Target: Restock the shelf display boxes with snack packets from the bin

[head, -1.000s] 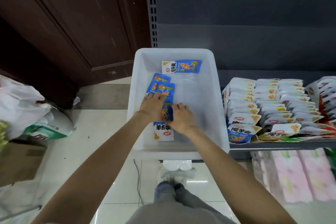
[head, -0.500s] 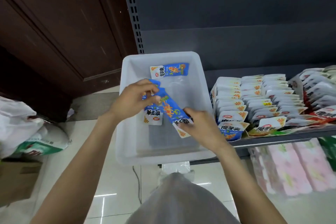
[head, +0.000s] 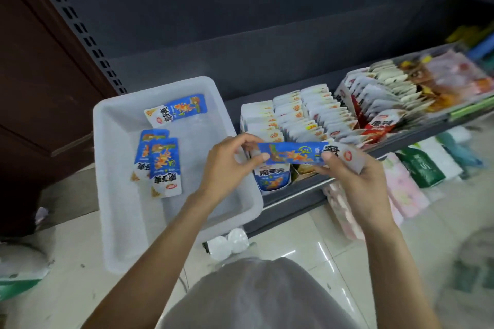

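Both hands, left (head: 227,165) and right (head: 355,176), pinch closed, arms outstretched.

Pretty clearly a small shop. There's a dark metal shelf (head: 307,196) on a slotted upright (head: 80,27) at upper left, cardboard display boxes (head: 302,120) packed tight with rows of identical snack packets at centre right, and wrapped tissue packs (head: 406,189) stacked underneath at lower right, over a shiny tiled floor (head: 307,238).
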A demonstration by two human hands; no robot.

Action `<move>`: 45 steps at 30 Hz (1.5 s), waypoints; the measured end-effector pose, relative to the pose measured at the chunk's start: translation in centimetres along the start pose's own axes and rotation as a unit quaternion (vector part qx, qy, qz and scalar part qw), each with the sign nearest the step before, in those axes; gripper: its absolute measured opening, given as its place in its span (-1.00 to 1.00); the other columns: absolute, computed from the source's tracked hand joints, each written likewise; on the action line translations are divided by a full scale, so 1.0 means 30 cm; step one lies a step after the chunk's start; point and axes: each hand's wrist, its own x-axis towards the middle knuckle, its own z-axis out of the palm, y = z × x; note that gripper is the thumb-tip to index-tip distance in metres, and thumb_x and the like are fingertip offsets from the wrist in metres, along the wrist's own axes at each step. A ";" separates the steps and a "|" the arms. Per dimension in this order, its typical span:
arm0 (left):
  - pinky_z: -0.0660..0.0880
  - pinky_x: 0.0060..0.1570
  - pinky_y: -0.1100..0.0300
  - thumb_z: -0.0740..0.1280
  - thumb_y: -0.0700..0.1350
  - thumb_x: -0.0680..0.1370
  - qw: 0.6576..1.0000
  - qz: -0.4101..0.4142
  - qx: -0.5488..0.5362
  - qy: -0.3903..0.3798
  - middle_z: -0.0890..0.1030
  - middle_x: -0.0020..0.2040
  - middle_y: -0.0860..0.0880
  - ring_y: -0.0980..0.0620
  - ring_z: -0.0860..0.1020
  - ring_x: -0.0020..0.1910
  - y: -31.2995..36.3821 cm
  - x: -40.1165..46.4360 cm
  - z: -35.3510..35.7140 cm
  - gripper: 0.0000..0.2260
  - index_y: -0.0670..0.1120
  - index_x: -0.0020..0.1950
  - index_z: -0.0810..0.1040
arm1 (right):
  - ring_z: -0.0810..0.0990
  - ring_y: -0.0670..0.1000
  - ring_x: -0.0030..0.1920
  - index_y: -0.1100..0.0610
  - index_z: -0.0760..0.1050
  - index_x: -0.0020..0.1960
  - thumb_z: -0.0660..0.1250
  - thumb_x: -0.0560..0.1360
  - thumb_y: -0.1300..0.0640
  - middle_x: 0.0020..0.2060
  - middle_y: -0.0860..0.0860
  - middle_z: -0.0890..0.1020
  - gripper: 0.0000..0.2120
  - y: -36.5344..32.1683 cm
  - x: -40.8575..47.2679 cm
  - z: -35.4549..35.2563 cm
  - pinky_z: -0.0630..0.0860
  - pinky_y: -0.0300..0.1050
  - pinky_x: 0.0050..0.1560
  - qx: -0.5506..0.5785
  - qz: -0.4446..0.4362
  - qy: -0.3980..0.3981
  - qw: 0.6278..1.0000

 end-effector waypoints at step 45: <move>0.52 -0.10 0.06 0.32 -0.15 0.52 0.940 -0.182 0.043 0.285 0.62 -0.04 -0.03 0.00 0.57 -0.09 -0.304 -0.191 -0.286 -0.78 0.01 0.15 0.54 | 0.61 -0.04 -0.10 0.11 0.60 0.04 0.29 0.50 0.17 -0.06 -0.03 0.65 -0.84 0.134 0.099 0.555 0.55 -0.08 -0.11 -0.346 -0.270 -0.244 0.865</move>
